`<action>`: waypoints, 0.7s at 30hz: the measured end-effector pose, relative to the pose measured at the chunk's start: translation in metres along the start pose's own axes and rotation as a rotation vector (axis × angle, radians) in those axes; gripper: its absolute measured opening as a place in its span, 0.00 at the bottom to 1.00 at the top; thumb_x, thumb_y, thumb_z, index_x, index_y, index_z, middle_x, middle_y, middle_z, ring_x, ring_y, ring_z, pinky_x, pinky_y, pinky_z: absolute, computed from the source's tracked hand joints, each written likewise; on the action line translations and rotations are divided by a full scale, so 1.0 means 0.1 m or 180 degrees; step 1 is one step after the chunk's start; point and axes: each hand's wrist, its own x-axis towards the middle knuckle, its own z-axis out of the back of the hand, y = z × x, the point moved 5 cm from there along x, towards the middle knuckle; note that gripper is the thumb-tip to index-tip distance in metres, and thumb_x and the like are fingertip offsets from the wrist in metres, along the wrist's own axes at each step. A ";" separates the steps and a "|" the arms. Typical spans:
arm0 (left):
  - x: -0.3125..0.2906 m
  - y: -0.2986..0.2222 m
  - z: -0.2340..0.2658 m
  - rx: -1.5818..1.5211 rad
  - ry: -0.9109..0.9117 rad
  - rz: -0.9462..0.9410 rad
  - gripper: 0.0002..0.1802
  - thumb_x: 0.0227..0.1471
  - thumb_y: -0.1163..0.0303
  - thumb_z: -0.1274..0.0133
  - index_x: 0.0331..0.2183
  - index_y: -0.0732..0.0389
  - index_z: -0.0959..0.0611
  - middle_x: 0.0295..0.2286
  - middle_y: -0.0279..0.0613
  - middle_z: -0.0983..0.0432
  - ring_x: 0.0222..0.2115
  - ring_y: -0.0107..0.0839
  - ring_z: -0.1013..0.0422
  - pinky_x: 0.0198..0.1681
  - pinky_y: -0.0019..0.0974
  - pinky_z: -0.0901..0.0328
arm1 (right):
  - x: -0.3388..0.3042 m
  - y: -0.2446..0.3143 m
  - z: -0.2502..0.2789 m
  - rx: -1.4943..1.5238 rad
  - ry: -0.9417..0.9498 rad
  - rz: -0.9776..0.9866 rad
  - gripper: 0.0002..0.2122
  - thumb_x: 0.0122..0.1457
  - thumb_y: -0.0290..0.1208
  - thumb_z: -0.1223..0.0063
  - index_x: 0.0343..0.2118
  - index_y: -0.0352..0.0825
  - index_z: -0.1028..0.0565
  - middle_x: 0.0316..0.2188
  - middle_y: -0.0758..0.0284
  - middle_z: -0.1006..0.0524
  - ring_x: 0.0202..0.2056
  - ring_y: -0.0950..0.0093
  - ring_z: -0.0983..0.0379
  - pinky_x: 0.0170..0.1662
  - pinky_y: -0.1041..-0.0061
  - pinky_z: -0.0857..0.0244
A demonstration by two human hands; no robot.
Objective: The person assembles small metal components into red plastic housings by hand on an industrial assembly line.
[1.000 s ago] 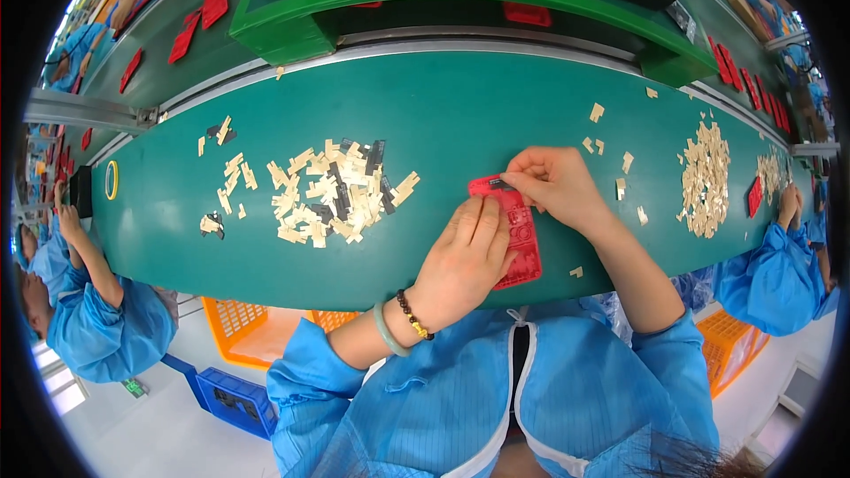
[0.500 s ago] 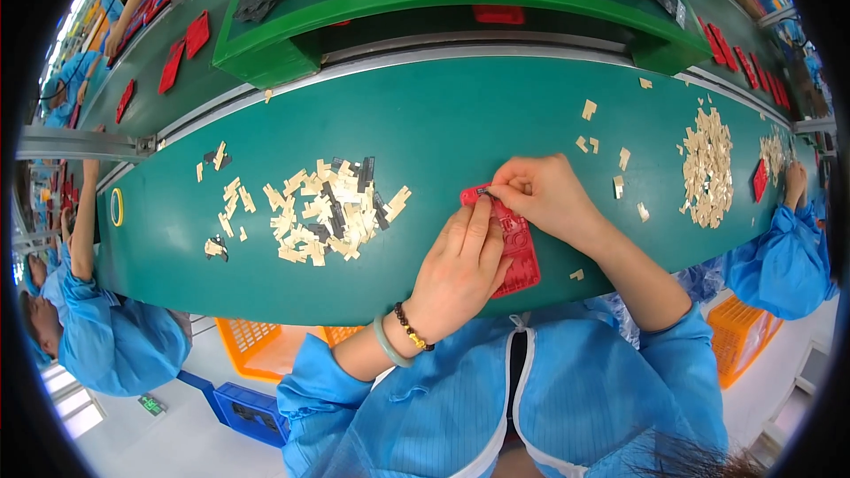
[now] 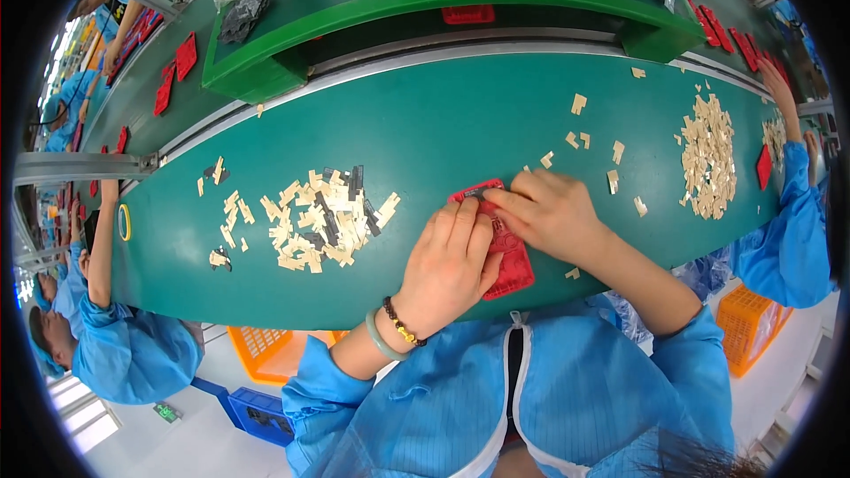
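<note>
A red moulded plastic part (image 3: 512, 279), oblong with recessed shapes, lies on the green table in front of me. My left hand (image 3: 447, 257) is laid over its left side, fingers together and thumb along its face, gripping it. At the far end of the part sits a small dark strip (image 3: 475, 194). My right hand (image 3: 553, 212) pinches at that strip, thumb and fingertips closed. The left fingers partly cover the same spot, so the strip's exact seating is hidden.
A heap of cream and dark flat pieces (image 3: 323, 221) lies to the left. Loose cream pieces (image 3: 613, 181) and a larger cream heap (image 3: 708, 159) are on the right. A green shelf (image 3: 425, 0) spans the back. Co-workers' arms (image 3: 102, 252) reach in at both sides.
My right hand has lowered slightly over the red part's far end, and its fingers are curled closer. The right-hand co-worker's arm has reached farther back.
</note>
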 end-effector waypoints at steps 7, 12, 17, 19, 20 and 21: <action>0.09 -0.01 0.00 0.0412 -0.0369 0.0008 0.25 0.44 0.71 0.42 0.46 0.69 0.25 0.40 0.50 0.29 0.42 0.45 0.31 0.45 0.42 0.33 | -0.17 0.02 0.23 0.0201 0.0009 0.0246 0.15 0.47 0.35 0.37 0.38 0.39 0.23 0.34 0.70 0.27 0.30 0.74 0.27 0.29 0.75 0.30; 0.14 0.02 -0.14 0.0648 -0.0106 0.0091 0.27 0.44 0.69 0.46 0.46 0.73 0.25 0.36 0.47 0.30 0.37 0.39 0.32 0.41 0.37 0.35 | -0.33 0.32 0.16 0.0483 0.0805 0.0727 0.17 0.46 0.40 0.36 0.38 0.39 0.24 0.39 0.67 0.28 0.34 0.71 0.28 0.36 0.73 0.32; 0.08 -0.05 -0.18 0.1118 -0.0101 -0.0082 0.19 0.45 0.68 0.50 0.37 0.71 0.20 0.39 0.48 0.30 0.40 0.40 0.35 0.46 0.38 0.39 | -0.42 0.40 0.12 0.0464 0.0744 0.0952 0.14 0.46 0.39 0.35 0.34 0.40 0.23 0.36 0.70 0.27 0.31 0.74 0.28 0.32 0.74 0.33; 0.08 -0.08 -0.18 0.1194 -0.0177 -0.0371 0.15 0.43 0.66 0.51 0.29 0.68 0.17 0.40 0.47 0.30 0.40 0.40 0.36 0.45 0.39 0.41 | -0.47 0.45 0.12 0.0312 0.0643 0.1180 0.12 0.46 0.36 0.34 0.33 0.41 0.22 0.34 0.73 0.26 0.29 0.77 0.29 0.30 0.76 0.34; 0.07 -0.06 -0.19 0.0975 -0.0038 -0.0262 0.16 0.44 0.66 0.51 0.32 0.67 0.17 0.39 0.46 0.30 0.41 0.40 0.36 0.45 0.39 0.41 | -0.49 0.47 0.12 0.0299 0.0619 0.1273 0.12 0.46 0.36 0.34 0.33 0.41 0.22 0.34 0.73 0.26 0.29 0.77 0.29 0.30 0.76 0.34; 0.05 -0.04 -0.12 0.0627 -0.0176 -0.0033 0.16 0.45 0.66 0.50 0.34 0.66 0.18 0.40 0.46 0.30 0.43 0.40 0.36 0.47 0.39 0.41 | -0.51 0.46 0.14 0.0318 0.0521 0.1282 0.12 0.46 0.35 0.34 0.33 0.41 0.22 0.34 0.73 0.26 0.27 0.78 0.29 0.30 0.76 0.34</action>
